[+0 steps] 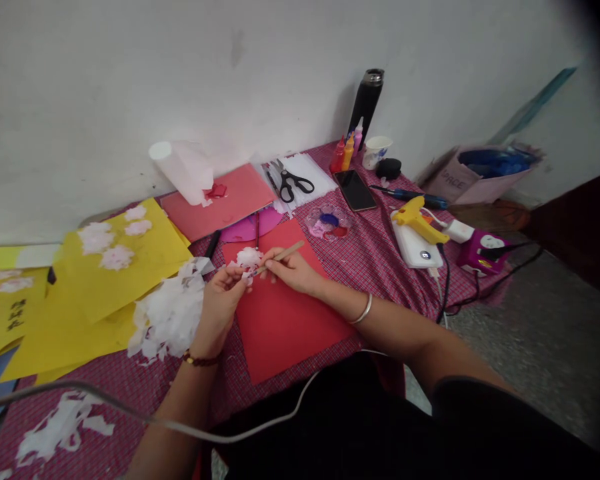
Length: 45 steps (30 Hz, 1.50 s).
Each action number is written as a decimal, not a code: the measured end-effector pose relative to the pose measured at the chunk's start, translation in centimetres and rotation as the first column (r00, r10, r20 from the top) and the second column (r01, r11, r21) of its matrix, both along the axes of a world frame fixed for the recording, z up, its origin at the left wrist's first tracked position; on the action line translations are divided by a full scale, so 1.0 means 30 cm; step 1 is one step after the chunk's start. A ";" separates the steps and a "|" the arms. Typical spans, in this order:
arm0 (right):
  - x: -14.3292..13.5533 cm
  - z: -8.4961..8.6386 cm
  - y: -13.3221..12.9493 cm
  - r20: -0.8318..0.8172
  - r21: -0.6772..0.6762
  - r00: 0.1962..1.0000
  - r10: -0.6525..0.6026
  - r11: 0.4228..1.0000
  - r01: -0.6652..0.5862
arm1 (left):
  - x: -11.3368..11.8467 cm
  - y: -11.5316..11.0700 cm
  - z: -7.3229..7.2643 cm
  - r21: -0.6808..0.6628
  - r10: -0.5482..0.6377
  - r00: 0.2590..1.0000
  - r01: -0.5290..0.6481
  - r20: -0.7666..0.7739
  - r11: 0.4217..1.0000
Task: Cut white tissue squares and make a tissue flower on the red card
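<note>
My left hand [222, 297] pinches a small piece of white paper [249, 275] with pinkish marks. Between the fingers of my right hand [290, 269] is a slim paintbrush [291, 251] with a pale wooden handle, its tip at the paper piece. Both hands are over a red sheet [285, 327] lying on the table. Just beyond the fingertips, a white paper flower [249, 257] rests near the sheet's top left corner. A heap of torn white paper [173, 310] lies beside my left wrist. Past my right hand sits a clear paint palette [329, 220] with blue, pink and red paint.
Yellow sheets [130, 280] with pale pink flowers spread at the left. Scissors [293, 183], a phone [355, 190], paint bottles [349, 152] and a black flask [367, 103] stand or lie behind. At right are a yellow glue gun [420, 220] and a purple power socket [485, 252]. A white cable [220, 439] crosses in front.
</note>
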State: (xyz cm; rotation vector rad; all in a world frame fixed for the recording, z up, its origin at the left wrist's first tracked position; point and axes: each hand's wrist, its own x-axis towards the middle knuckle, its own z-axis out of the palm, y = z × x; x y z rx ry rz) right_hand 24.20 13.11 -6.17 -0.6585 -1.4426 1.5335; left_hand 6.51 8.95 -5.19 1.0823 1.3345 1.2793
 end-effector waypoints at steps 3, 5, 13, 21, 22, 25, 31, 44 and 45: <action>-0.001 -0.002 0.002 -0.024 0.015 1.000 -0.002 1.000 0.002 | 0.007 -0.009 0.008 0.035 0.018 1.000 -0.018 -0.017 0.999; -0.002 -0.002 0.005 -0.036 -0.003 0.999 -0.019 1.000 0.019 | 0.006 -0.015 0.015 0.050 0.047 0.999 -0.047 0.010 0.998; -0.021 -0.010 0.003 -0.185 -0.207 0.982 -0.044 0.978 0.005 | 0.004 -0.016 0.018 0.047 0.031 0.977 -0.042 0.212 0.998; -0.038 0.007 -0.007 -0.266 -0.290 0.956 -0.120 0.956 0.039 | 0.006 -0.015 0.056 0.251 0.100 0.989 -0.070 -0.109 0.965; -0.034 0.012 -0.005 -0.271 -0.316 0.951 -0.150 0.947 0.059 | 0.006 -0.008 0.075 0.309 0.080 0.966 -0.001 -0.244 0.951; -0.009 0.037 0.005 -0.300 -0.498 0.929 -0.216 0.866 0.040 | 0.015 0.031 0.132 0.381 -0.001 0.789 0.297 -0.614 0.876; 0.054 0.097 0.035 -0.478 -0.595 0.859 -0.184 0.787 -0.162 | 0.049 0.119 0.172 0.328 -0.029 0.823 0.259 -0.568 0.908; 0.053 0.014 0.116 -0.022 -0.466 0.966 -0.257 0.858 0.218 | -0.070 0.151 0.035 0.110 -0.102 0.585 0.315 -0.805 0.943; 0.049 0.008 0.116 0.003 -0.422 0.969 -0.248 0.878 0.226 | -0.068 0.145 0.013 0.097 -0.114 0.532 0.353 -0.839 0.931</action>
